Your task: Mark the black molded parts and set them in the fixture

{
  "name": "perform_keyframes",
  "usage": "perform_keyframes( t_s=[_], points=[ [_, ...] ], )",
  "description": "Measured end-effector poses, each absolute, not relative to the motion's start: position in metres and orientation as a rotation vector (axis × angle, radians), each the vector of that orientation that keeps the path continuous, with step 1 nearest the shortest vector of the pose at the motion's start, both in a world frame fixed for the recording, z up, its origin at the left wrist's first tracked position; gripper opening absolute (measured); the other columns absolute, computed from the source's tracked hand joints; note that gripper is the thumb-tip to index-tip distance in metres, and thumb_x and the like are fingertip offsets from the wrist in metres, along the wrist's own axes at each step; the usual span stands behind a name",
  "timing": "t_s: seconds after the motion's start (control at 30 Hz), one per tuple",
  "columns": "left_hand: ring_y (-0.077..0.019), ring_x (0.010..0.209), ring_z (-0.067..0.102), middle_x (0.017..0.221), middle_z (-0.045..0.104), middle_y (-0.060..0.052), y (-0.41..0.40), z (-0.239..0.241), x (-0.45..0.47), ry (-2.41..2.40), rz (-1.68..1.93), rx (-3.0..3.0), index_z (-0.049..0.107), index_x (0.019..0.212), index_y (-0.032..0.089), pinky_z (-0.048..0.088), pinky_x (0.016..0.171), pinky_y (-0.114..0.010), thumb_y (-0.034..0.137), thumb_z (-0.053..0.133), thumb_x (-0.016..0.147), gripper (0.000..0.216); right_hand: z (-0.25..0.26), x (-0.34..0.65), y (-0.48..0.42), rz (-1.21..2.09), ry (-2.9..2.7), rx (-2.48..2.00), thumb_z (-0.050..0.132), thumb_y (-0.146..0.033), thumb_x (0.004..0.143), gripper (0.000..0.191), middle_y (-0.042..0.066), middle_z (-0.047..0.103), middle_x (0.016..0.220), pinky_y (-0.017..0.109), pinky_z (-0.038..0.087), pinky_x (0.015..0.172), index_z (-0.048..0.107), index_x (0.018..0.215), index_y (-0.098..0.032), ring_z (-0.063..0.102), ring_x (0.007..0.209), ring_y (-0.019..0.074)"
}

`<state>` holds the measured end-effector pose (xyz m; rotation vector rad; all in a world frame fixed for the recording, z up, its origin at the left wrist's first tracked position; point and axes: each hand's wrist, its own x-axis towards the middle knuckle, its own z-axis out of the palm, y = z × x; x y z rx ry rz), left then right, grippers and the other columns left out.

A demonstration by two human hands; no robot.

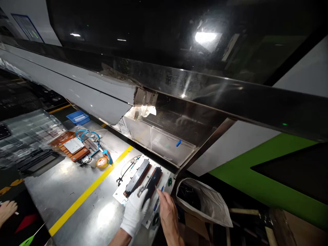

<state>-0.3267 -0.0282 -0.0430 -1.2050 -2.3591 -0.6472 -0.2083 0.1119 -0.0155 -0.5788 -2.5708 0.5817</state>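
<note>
Steel bench (77, 181): my gloved left hand (135, 210) clamps a black module (153, 182) on the white fixture plate (120, 195); bare right hand (167, 213), fingers together, touches beside it; crumpled bag (207, 205) right of plate, contents unclear.

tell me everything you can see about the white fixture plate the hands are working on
The white fixture plate lies flat on the metal workbench, right of the yellow stripe, angled away from the viewer. It looks like painted metal and carries two long dark modules side by side on reddish bases. The gloved left hand rests on its near end, fingers on the right module; the bare right hand touches its right edge.
</note>
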Motion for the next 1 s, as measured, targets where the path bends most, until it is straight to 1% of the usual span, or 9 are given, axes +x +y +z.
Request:
perform_keyframes(
  t_s=[0.1,0.17,0.3,0.37,0.47,0.63,0.73,0.87,1.0],
  points=[
    [-0.0247,0.113,0.067,0.127,0.066,-0.017,-0.047,-0.054,-0.319,-2.322,-0.6,-1.315,0.056,0.132,0.018,0.062,0.093,-0.039,0.019,0.056,0.093,0.04,-0.02,-0.201,0.088,0.583,-2.61,-0.521,0.038,-0.001,0.094,0.056,0.005,0.069,0.103,0.026,0.054,0.076,0.06,0.137,-0.03,0.069,0.091,0.0178],
    [-0.0237,0.11,0.068,0.124,0.066,-0.017,-0.05,-0.053,-0.319,-2.337,-0.595,-1.349,0.057,0.131,0.017,0.062,0.091,-0.037,0.016,0.055,0.093,0.038,-0.02,-0.203,0.078,0.568,-2.63,-0.526,0.04,-0.001,0.093,0.056,0.005,0.069,0.1,0.025,0.053,0.075,0.062,0.135,-0.03,0.069,0.088,0.0179],
    [-0.0237,0.097,0.071,0.111,0.07,-0.014,-0.045,-0.046,-0.323,-2.404,-0.661,-1.377,0.062,0.122,0.017,0.063,0.081,-0.037,0.025,0.056,0.094,0.029,-0.014,-0.213,0.073,0.535,-2.714,-0.564,0.044,-0.001,0.093,0.055,0.004,0.069,0.101,0.026,0.051,0.072,0.062,0.135,-0.031,0.069,0.088,0.0183],
    [-0.0252,0.097,0.072,0.113,0.071,-0.015,-0.044,-0.049,-0.325,-2.413,-0.663,-1.387,0.06,0.126,0.016,0.063,0.08,-0.038,0.027,0.056,0.095,0.033,-0.01,-0.216,0.075,0.524,-2.754,-0.58,0.046,-0.002,0.094,0.054,0.003,0.069,0.1,0.025,0.049,0.07,0.061,0.135,-0.033,0.069,0.087,0.0181],
    [-0.0261,0.102,0.072,0.119,0.071,-0.019,-0.046,-0.063,-0.325,-2.4,-0.669,-1.344,0.057,0.131,0.013,0.063,0.084,-0.037,0.026,0.056,0.095,0.039,-0.005,-0.216,0.077,0.504,-2.781,-0.587,0.047,-0.004,0.094,0.052,0.003,0.069,0.099,0.025,0.046,0.069,0.062,0.134,-0.034,0.068,0.087,0.0174],
    [-0.0251,0.092,0.074,0.115,0.072,-0.019,-0.048,-0.082,-0.325,-2.404,-0.556,-1.349,0.06,0.132,0.014,0.064,0.075,-0.035,0.017,0.055,0.093,0.039,0.001,-0.215,0.078,0.473,-2.829,-0.607,0.043,-0.007,0.097,0.051,0.002,0.069,0.099,0.028,0.045,0.071,0.061,0.135,-0.036,0.067,0.087,0.0182],
    [-0.027,0.097,0.074,0.113,0.072,-0.019,-0.048,-0.081,-0.325,-2.373,-0.586,-1.345,0.06,0.132,0.013,0.064,0.077,-0.036,0.017,0.056,0.092,0.04,0.003,-0.215,0.079,0.466,-2.857,-0.601,0.043,-0.007,0.096,0.052,0.002,0.069,0.101,0.028,0.045,0.072,0.06,0.135,-0.037,0.067,0.088,0.0183],
    [-0.0236,0.095,0.074,0.118,0.07,-0.021,-0.047,-0.074,-0.325,-2.347,-0.701,-1.364,0.059,0.131,0.012,0.064,0.077,-0.031,0.018,0.051,0.095,0.037,0.004,-0.216,0.079,0.488,-2.874,-0.608,0.044,-0.008,0.097,0.051,0.001,0.069,0.102,0.028,0.045,0.074,0.06,0.135,-0.038,0.067,0.091,0.0188],
    [-0.024,0.088,0.075,0.104,0.074,-0.02,-0.045,-0.067,-0.324,-2.295,-0.653,-1.373,0.062,0.125,0.01,0.064,0.072,-0.031,0.019,0.046,0.097,0.033,0.005,-0.217,0.077,0.497,-2.887,-0.629,0.043,-0.006,0.096,0.052,0.002,0.069,0.103,0.028,0.044,0.073,0.059,0.136,-0.037,0.068,0.091,0.019]
  ],
)
